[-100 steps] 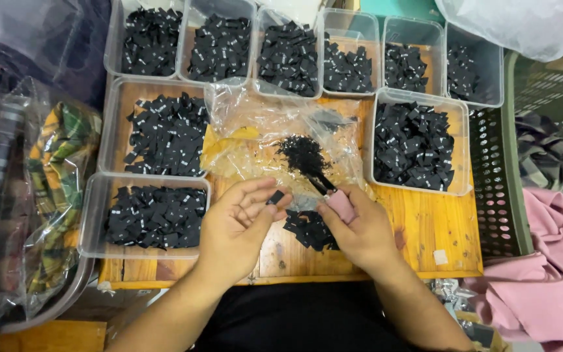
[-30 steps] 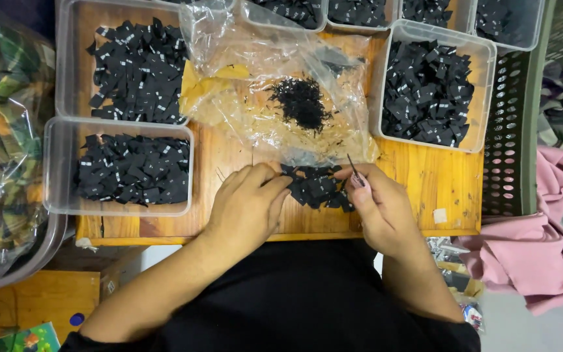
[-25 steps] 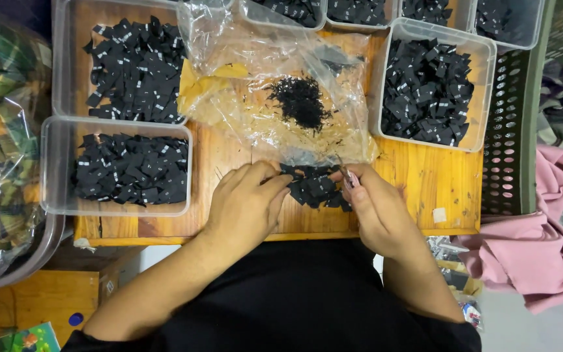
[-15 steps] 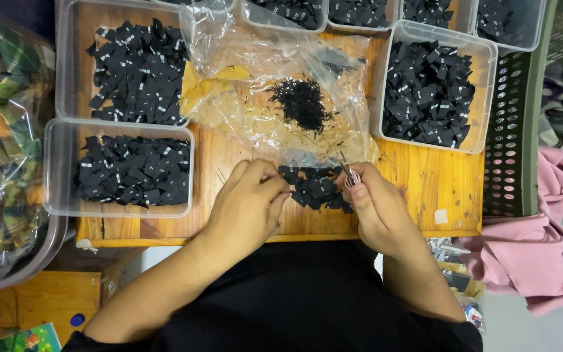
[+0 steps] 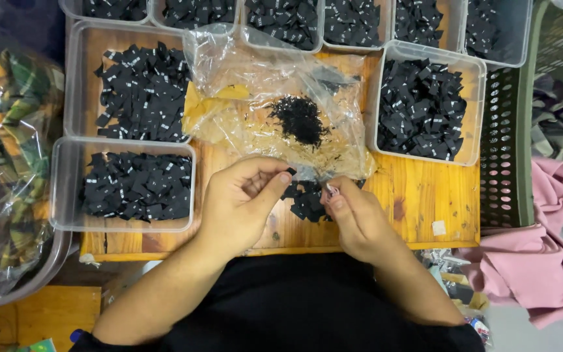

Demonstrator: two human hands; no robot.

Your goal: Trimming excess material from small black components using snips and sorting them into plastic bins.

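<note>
Left hand [image 5: 239,202] pinching one small black label [image 5: 290,171] above the loose pile [image 5: 306,197] on the bench [image 5: 425,202], right hand [image 5: 356,218] closed on snips [image 5: 331,190] — best trim close, label taut.

Black fabric labels with small white marks are showing in a loose pile [image 5: 306,199] between the two hands. The left hand [image 5: 239,203] is pinching one black label [image 5: 290,171] at its fingertips. Just beyond the grip, a clear plastic bag [image 5: 275,98] is lying with yellowish patches and a heap of black thread scraps [image 5: 300,119] on it. Clear plastic trays [image 5: 66,182] around the hands are holding more black, white-marked labels. The wooden board [image 5: 425,202] under the hands is glowing orange-yellow. Well right of the grip, a dark green perforated basket [image 5: 504,163] is standing beside pink cloth [image 5: 545,267]. Far left, green and yellow plaid fabric [image 5: 14,98] is showing.
</note>
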